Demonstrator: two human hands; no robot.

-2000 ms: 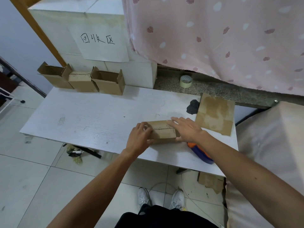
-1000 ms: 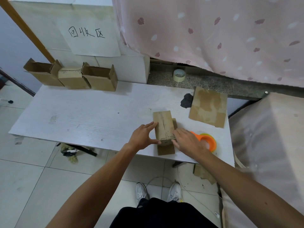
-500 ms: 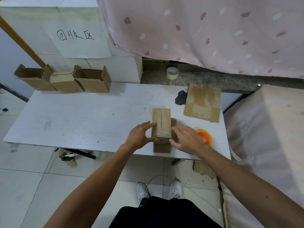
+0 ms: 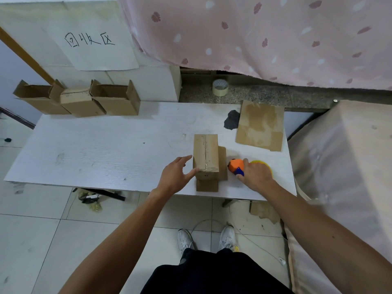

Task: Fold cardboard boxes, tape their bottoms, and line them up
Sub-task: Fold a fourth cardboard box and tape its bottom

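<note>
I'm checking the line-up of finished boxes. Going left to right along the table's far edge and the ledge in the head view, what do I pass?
First an open cardboard box → closed cardboard box → second open cardboard box → roll of tape → flat cardboard sheet.

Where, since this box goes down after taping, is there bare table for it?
The table is bare across its left half, between the back row of three boxes and the left hand. The right end is crowded: upturned box, tape dispenser gripped by the right hand, flat cardboard sheet.
</note>
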